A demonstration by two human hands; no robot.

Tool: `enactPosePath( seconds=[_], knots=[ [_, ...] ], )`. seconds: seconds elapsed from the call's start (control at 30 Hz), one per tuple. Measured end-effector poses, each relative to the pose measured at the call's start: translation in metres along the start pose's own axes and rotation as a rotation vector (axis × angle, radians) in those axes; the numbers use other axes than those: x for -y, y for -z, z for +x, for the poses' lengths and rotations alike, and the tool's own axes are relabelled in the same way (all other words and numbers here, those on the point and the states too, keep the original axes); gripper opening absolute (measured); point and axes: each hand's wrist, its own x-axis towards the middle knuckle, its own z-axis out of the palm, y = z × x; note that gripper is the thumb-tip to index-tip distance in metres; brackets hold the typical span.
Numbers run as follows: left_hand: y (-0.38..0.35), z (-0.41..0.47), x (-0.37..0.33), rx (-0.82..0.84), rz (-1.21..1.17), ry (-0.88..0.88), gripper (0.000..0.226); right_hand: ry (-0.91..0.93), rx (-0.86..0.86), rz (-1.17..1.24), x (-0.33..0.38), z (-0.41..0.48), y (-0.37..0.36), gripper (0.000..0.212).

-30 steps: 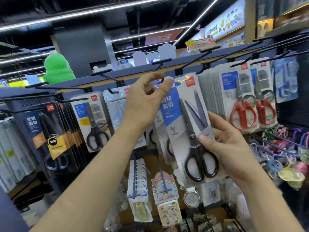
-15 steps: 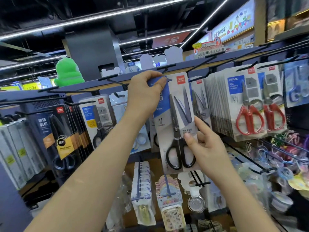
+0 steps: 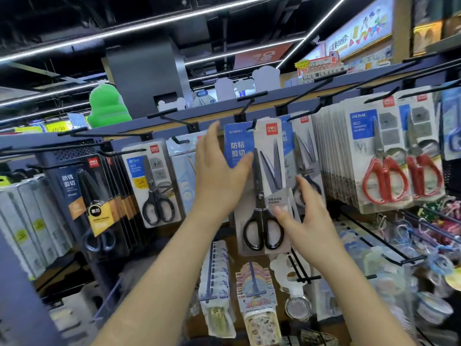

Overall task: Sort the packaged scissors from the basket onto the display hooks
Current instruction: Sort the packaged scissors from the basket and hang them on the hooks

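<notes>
Stationery aisle under a dark ceiling with strip lights; a shelf rail carried rows of display hooks. The packaged scissors [image 3: 262, 171], black-handled on a blue-and-white card, hung at the centre of view with its hole over the tip of a hook [image 3: 254, 123]. A like pack [image 3: 303, 146] hung close behind it at 2 o'clock. The left hand [image 3: 219, 178] stood at 9 o'clock of the pack, its grip spread, fingers straight and the thumb touching the blue panel. The right hand [image 3: 309, 221] lay at 4 o'clock, its grip likewise spread, the thumb resting on the lower card beside the handles. At 3 o'clock hung red-handled scissors [image 3: 381, 171]; at 10 o'clock sat a green plush toy [image 3: 107, 106]. Judged step: seating this pack on its hook, almost done. The next move would call for pushing the card back along the hook, then letting go; the basket was out of view.
</notes>
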Motion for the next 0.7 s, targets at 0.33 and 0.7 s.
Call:
enactPosePath(
  seconds=[0.33, 0.7],
  knots=[
    [-0.02, -0.052, 0.032, 0.267, -0.333, 0.203, 0.082, -0.035, 0.216, 0.397, -0.002, 0.013, -0.013, 0.052],
    [-0.026, -0.054, 0.04, 0.282, -0.339, 0.195, 0.096, 0.04, 0.104, 0.372, -0.013, 0.014, -0.007, 0.061]
  ],
)
